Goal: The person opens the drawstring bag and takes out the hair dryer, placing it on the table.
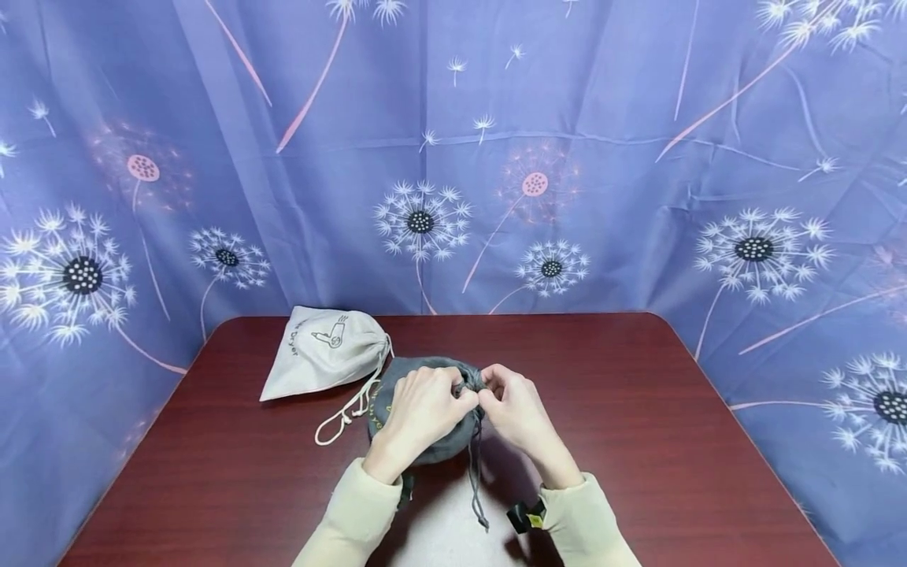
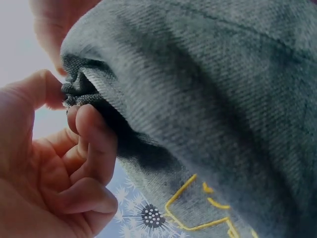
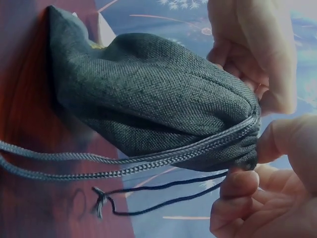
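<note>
A dark grey drawstring bag [image 1: 442, 449] with yellow lettering lies across the middle of the table, its gathered mouth toward the right. My left hand [image 1: 425, 405] reaches over the bag and pinches the rim of that mouth. From the right side, my right hand [image 1: 520, 405] pinches the rim too, close to the left fingertips. In the left wrist view, the bunched cloth [image 2: 81, 89] shows between thumb and fingers. Grey drawstrings [image 3: 119, 166] hang from the mouth in the right wrist view, one loop ending in a knot [image 3: 101, 198]. The bag's contents are hidden.
A white drawstring bag [image 1: 326, 354] printed with a hair dryer lies behind and left of the grey one, its cream cord [image 1: 347, 417] trailing forward. The reddish-brown table [image 1: 638, 409] meets a blue dandelion-patterned curtain [image 1: 602, 157] at its back edge.
</note>
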A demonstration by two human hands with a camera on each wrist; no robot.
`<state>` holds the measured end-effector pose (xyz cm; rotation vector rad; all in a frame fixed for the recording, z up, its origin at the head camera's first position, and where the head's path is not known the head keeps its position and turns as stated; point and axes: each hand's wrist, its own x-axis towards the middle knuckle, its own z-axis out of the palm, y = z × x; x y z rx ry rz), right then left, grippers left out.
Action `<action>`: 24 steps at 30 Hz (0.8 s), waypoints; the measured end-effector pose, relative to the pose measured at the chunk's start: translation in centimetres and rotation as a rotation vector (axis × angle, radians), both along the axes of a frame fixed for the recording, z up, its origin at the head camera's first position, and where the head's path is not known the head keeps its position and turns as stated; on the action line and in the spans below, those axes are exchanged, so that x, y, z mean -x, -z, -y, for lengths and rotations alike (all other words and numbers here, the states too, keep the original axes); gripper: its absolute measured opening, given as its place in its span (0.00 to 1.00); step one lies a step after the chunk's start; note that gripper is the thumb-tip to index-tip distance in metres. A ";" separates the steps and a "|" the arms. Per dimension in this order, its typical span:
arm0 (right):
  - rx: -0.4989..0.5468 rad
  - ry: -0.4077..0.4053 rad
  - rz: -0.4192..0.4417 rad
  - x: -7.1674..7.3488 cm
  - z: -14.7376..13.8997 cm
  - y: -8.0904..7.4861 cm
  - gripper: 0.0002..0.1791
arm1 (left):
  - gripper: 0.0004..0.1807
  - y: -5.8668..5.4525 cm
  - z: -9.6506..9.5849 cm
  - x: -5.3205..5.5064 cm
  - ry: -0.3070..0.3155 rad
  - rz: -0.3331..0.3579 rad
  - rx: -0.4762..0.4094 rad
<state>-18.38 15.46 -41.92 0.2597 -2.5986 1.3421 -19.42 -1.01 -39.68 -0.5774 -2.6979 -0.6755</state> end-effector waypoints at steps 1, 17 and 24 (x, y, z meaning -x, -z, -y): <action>-0.004 0.014 -0.003 0.0 -0.1 0.1 0.08 | 0.16 0.0 0.0 -0.1 0.002 -0.001 -0.007; -0.044 0.094 -0.015 0.3 -1.9 0.6 0.10 | 0.14 -1.4 0.7 -0.2 0.014 -0.002 -0.114; 0.042 0.057 0.133 0.5 -1.6 0.8 0.04 | 0.13 -0.9 0.4 -0.1 0.042 0.009 -0.147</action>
